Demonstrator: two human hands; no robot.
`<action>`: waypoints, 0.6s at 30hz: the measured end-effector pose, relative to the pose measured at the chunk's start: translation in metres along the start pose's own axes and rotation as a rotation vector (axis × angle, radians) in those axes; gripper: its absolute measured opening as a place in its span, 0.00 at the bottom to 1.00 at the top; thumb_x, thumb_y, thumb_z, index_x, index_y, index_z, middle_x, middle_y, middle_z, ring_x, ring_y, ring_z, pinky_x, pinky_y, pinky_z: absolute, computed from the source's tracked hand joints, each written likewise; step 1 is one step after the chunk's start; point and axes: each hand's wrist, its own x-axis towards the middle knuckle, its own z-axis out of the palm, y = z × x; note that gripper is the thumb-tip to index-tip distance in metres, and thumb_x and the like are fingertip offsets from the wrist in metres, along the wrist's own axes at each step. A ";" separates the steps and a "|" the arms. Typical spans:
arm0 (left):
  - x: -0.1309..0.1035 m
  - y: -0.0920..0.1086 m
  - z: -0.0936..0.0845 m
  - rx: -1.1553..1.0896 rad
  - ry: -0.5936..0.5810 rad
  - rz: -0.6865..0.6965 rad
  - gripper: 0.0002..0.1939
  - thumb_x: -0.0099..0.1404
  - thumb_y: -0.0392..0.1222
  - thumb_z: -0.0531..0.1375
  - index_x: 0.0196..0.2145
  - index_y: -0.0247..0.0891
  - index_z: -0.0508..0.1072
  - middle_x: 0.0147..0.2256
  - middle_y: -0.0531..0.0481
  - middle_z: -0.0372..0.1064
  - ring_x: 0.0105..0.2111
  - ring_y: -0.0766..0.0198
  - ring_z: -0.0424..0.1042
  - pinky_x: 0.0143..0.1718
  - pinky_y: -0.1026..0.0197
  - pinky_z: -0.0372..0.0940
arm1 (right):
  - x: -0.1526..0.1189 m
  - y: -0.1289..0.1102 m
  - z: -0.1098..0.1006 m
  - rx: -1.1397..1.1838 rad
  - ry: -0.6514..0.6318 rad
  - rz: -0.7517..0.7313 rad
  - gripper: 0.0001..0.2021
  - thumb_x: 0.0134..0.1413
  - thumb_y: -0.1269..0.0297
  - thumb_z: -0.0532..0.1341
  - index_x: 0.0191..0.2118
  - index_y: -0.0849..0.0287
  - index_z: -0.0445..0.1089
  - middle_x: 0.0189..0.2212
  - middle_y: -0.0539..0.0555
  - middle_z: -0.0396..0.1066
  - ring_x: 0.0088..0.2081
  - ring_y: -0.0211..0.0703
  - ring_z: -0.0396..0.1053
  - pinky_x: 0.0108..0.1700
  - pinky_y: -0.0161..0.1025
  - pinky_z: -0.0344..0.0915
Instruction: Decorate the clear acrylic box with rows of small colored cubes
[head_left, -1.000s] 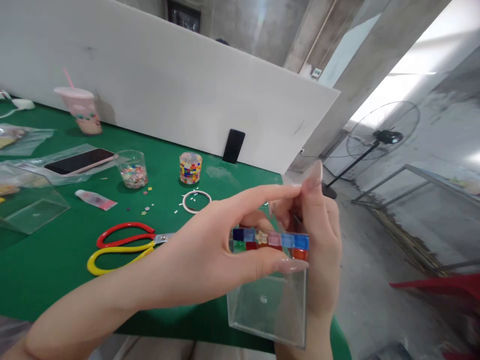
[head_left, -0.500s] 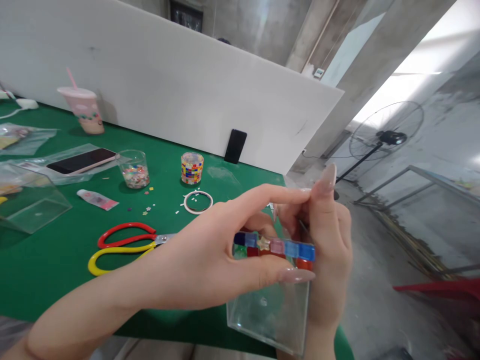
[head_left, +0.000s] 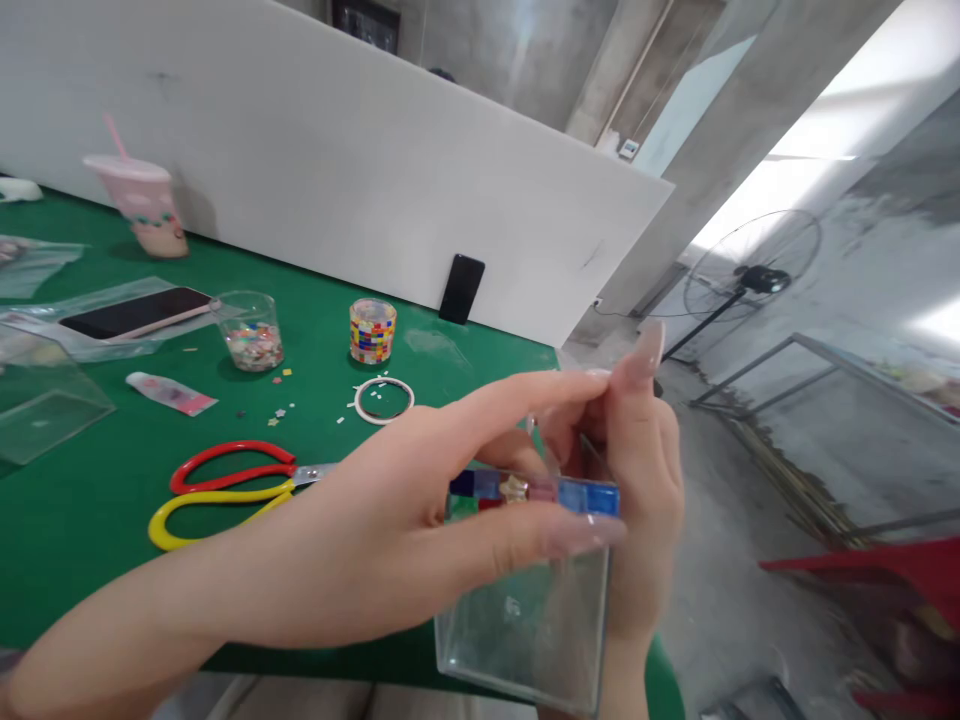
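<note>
A clear plastic box (head_left: 525,640) is held above the table's front edge. Along its upper edge runs a row of glossy coloured tiles (head_left: 589,497), blue, pink and red, with a star-shaped piece (head_left: 514,488) among them. My left hand (head_left: 397,530) is closed on the box, its thumb lying across the front just below the tiles. Its forefinger stretches over the top and meets the thumb of my right hand (head_left: 646,480). The right hand grips the box's right side, fingers curled behind it. Whether anything small is pinched between the fingertips is hidden.
Red-and-yellow-handled scissors (head_left: 225,485) lie left of my forearm. Beyond are a roll of tape (head_left: 360,400), a mosaic-covered cup (head_left: 372,335), a cup of small pieces (head_left: 255,345), a tube (head_left: 171,393), two phones (head_left: 462,288) and a pink drink cup (head_left: 154,210). A white partition (head_left: 360,180) stands behind.
The view has shifted slightly, so things on the table sit a little further left. The left thumb has risen a little and covers more of the lower tiles. Both hands keep hold of the box.
</note>
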 end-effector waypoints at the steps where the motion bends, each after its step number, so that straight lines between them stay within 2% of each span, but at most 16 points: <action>1: 0.000 0.000 0.001 -0.005 0.008 0.015 0.27 0.76 0.45 0.71 0.68 0.63 0.75 0.36 0.62 0.79 0.35 0.71 0.78 0.44 0.75 0.77 | -0.001 0.000 0.000 -0.018 -0.002 -0.008 0.34 0.80 0.43 0.53 0.19 0.52 0.62 0.15 0.44 0.56 0.17 0.35 0.54 0.17 0.37 0.51; 4: 0.001 -0.001 0.001 0.002 0.035 0.026 0.29 0.72 0.38 0.73 0.66 0.63 0.77 0.40 0.62 0.80 0.37 0.71 0.78 0.42 0.76 0.76 | -0.002 0.001 0.000 -0.053 -0.015 -0.049 0.35 0.80 0.41 0.52 0.19 0.52 0.62 0.16 0.44 0.58 0.18 0.34 0.56 0.18 0.37 0.51; 7: 0.003 -0.005 0.001 0.056 0.052 0.031 0.34 0.71 0.39 0.75 0.67 0.71 0.74 0.48 0.63 0.81 0.42 0.69 0.79 0.36 0.76 0.75 | 0.001 0.004 -0.001 -0.017 0.009 -0.032 0.33 0.80 0.44 0.54 0.20 0.53 0.62 0.17 0.44 0.59 0.19 0.34 0.56 0.18 0.37 0.52; 10: 0.004 -0.011 0.004 0.139 0.067 0.059 0.39 0.69 0.42 0.76 0.69 0.78 0.71 0.53 0.65 0.80 0.42 0.68 0.77 0.40 0.74 0.76 | 0.004 0.007 -0.002 0.031 0.030 0.044 0.31 0.80 0.48 0.57 0.20 0.52 0.60 0.17 0.43 0.55 0.19 0.34 0.54 0.18 0.36 0.53; 13: 0.004 -0.012 0.004 0.154 0.057 0.035 0.40 0.68 0.44 0.77 0.70 0.73 0.71 0.53 0.62 0.80 0.43 0.66 0.77 0.45 0.70 0.79 | 0.004 0.008 -0.004 0.060 0.027 0.060 0.31 0.80 0.48 0.57 0.21 0.52 0.60 0.18 0.43 0.55 0.19 0.35 0.53 0.18 0.37 0.55; 16: 0.002 -0.010 0.000 0.110 0.025 0.020 0.47 0.62 0.48 0.81 0.72 0.72 0.69 0.55 0.62 0.80 0.49 0.62 0.79 0.51 0.68 0.79 | 0.000 0.010 -0.006 0.088 0.019 0.068 0.29 0.78 0.47 0.59 0.22 0.51 0.63 0.18 0.44 0.58 0.18 0.35 0.57 0.17 0.37 0.57; 18: 0.002 -0.008 -0.004 0.060 -0.032 0.020 0.43 0.66 0.49 0.79 0.72 0.74 0.69 0.57 0.63 0.80 0.51 0.62 0.81 0.50 0.68 0.79 | -0.004 0.012 -0.007 0.066 0.093 0.054 0.26 0.77 0.48 0.61 0.24 0.51 0.66 0.18 0.43 0.59 0.16 0.35 0.59 0.15 0.36 0.56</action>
